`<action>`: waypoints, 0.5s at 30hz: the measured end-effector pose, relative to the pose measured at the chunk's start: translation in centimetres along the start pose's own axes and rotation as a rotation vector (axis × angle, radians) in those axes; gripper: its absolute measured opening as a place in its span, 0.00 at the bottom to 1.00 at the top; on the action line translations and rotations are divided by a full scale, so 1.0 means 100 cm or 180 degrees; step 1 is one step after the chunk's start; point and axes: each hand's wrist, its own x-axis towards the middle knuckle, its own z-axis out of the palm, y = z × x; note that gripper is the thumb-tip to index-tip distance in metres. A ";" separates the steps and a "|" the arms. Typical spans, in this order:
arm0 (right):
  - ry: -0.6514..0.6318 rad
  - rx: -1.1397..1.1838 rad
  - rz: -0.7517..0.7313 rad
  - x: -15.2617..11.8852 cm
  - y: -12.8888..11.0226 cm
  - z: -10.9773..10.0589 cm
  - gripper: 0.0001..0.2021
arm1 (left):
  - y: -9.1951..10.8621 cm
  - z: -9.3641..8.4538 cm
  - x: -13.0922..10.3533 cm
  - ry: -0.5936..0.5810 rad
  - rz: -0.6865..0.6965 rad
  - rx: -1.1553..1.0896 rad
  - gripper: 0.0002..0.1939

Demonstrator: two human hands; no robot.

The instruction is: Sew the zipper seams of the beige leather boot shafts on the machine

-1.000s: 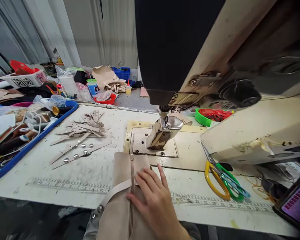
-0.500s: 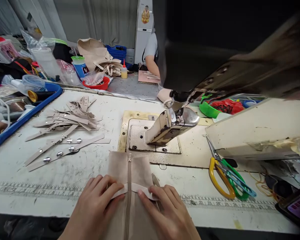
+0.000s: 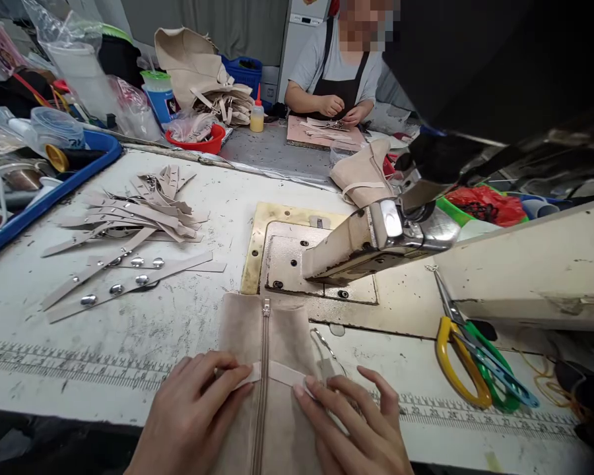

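left hand [image 3: 198, 406] pinches left strap bit [image 3: 252, 375] | right hand [image 3: 354, 422] pinches right strap bit [image 3: 284, 374] | uneven tug could skew 'em across zipper [image 3: 263, 376] imo

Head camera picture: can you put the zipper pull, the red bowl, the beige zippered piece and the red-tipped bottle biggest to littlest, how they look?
1. Beige zippered piece
2. Red bowl
3. Red-tipped bottle
4. Zipper pull

The bowl and bottle are farther away, so they look smaller.
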 end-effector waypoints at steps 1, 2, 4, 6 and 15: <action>-0.0009 -0.0022 0.0008 0.000 0.001 -0.001 0.19 | 0.000 0.000 -0.001 0.0008 -0.0009 0.0017 0.10; -0.0017 -0.0047 0.0006 -0.001 0.001 -0.002 0.19 | 0.001 0.001 -0.002 0.0031 -0.0017 0.0038 0.10; -0.0071 -0.0075 -0.0018 -0.003 0.002 -0.002 0.20 | 0.001 0.001 -0.001 0.0090 -0.0037 0.0050 0.10; -0.0097 -0.0029 -0.0006 -0.006 0.003 -0.002 0.21 | 0.001 -0.001 0.003 0.0026 -0.0166 -0.0080 0.10; -0.0003 0.0194 0.0084 -0.008 0.005 0.002 0.20 | -0.004 -0.024 0.035 -0.0537 -0.0251 -0.0015 0.13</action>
